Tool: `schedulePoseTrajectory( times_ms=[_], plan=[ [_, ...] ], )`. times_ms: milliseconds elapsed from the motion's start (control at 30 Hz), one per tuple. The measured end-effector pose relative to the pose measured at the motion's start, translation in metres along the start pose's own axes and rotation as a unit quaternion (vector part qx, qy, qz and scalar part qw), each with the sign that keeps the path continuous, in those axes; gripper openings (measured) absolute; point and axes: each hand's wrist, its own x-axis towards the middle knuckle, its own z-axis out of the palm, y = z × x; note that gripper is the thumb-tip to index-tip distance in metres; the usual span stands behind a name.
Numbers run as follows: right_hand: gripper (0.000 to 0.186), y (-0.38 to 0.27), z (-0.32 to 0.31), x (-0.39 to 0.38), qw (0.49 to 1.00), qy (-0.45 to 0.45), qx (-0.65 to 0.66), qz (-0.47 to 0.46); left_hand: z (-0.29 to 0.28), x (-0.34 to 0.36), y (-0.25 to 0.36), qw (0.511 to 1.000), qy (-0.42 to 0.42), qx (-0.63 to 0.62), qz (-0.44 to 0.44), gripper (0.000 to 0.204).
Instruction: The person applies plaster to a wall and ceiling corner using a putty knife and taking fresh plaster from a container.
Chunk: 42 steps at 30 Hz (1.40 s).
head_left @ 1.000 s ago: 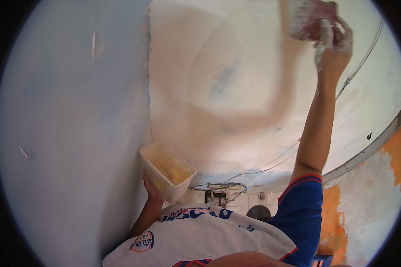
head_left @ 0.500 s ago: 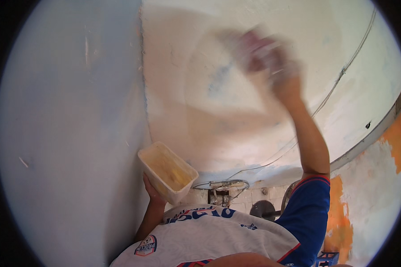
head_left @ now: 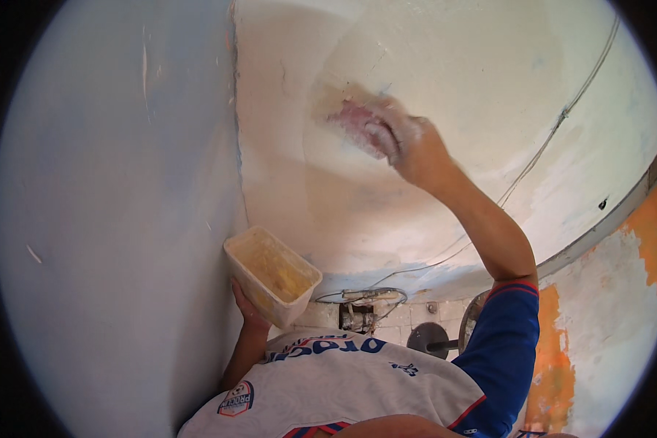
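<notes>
My left hand (head_left: pixel 250 310) is closed round the side of a whitish rectangular plastic tub (head_left: pixel 283 309), low by the wall corner. The tub's open top is tilted toward view, and yellowish residue coats its inside. Farther up, my right hand (head_left: pixel 420 150) grips a flat pinkish-red pad (head_left: pixel 359 125) smeared with white, perhaps a sponge; motion blur hides its exact kind. The pad is at the pale wall (head_left: pixel 445 58), over a beige, patchy area. My right arm reaches up from the lower right, bent at the elbow.
A bluish wall (head_left: pixel 109 219) stands close on the left and meets the pale wall at a rough corner. A thin cable (head_left: pixel 536 155) runs down the wall at right. Low down are a wall opening with wires (head_left: pixel 356 317), a dark round object (head_left: pixel 427 340) and peeling orange paint (head_left: pixel 551 350).
My right hand has swept left and downward across the wall with the pinkish-red pad. The tub in my left hand has barely moved.
</notes>
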Motion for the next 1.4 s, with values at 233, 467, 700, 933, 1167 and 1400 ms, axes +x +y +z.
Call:
schedulePoseTrajectory(
  times_ms=[233, 467, 700, 933, 1167, 1400],
  plan=[
    [0.027, 0.050, -0.089, 0.040, 0.922, 0.326, 0.022, 0.210, 0.002, -0.005, 0.003, 0.999, 0.011, 0.039, 0.024, 0.084],
    [0.033, 0.025, -0.006, 0.009, 0.994, 0.055, -0.049, 0.075, -0.004, 0.001, -0.002, 1.000, 0.015, 0.014, 0.009, 0.081],
    [0.033, 0.044, -0.082, 0.022, 0.923, 0.275, 0.159, 0.218, 0.000, 0.002, 0.000, 0.999, 0.020, 0.015, 0.027, 0.079],
    [0.023, 0.072, -0.031, 0.002, 0.974, 0.141, -0.104, 0.143, -0.010, 0.002, -0.005, 0.998, 0.041, 0.042, 0.012, 0.088],
    [0.040, 0.061, -0.005, -0.038, 0.979, 0.078, -0.188, -0.021, -0.006, 0.002, -0.008, 1.000, 0.010, 0.011, 0.010, 0.081],
    [0.023, 0.047, -0.058, 0.018, 0.937, 0.285, -0.032, 0.197, -0.009, -0.005, -0.001, 0.998, 0.052, 0.038, 0.019, 0.082]
  ],
)
